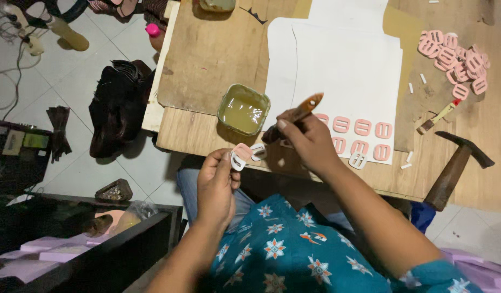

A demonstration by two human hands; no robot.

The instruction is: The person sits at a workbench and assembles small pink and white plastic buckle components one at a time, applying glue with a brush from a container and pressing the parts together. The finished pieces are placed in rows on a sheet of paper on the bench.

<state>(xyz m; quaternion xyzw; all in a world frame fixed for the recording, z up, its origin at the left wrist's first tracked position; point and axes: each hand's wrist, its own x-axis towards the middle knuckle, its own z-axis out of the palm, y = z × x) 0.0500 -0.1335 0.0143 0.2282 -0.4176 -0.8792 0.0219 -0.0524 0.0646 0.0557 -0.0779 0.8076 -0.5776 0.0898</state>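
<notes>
Far left, off the table: dark box [22,144] on the floor w/ a small yellow-green label, rectangular; print too small to tell.

Left hand [217,182], just off the table's [207,54] front edge: thumb & fingers pinched shut on a pink buckle piece [240,152], white backing showing under it.

Glue tub [243,108] sits near the front-left corner, open, no label seen.

Right hand [309,138]: fingers closed round a brush [299,113], orange handle up, bristle end down at the buckle piece. Looks like the gluing step: brush on the piece. Next move prob. needs a steady pinch & light stroke, no drip.

White sheet [342,70] mid-table, row of pink pieces [361,135] on its front-right corner. Pile of pink buckles [456,59] toward the back-right; hammer [454,168] at the front-right edge.
</notes>
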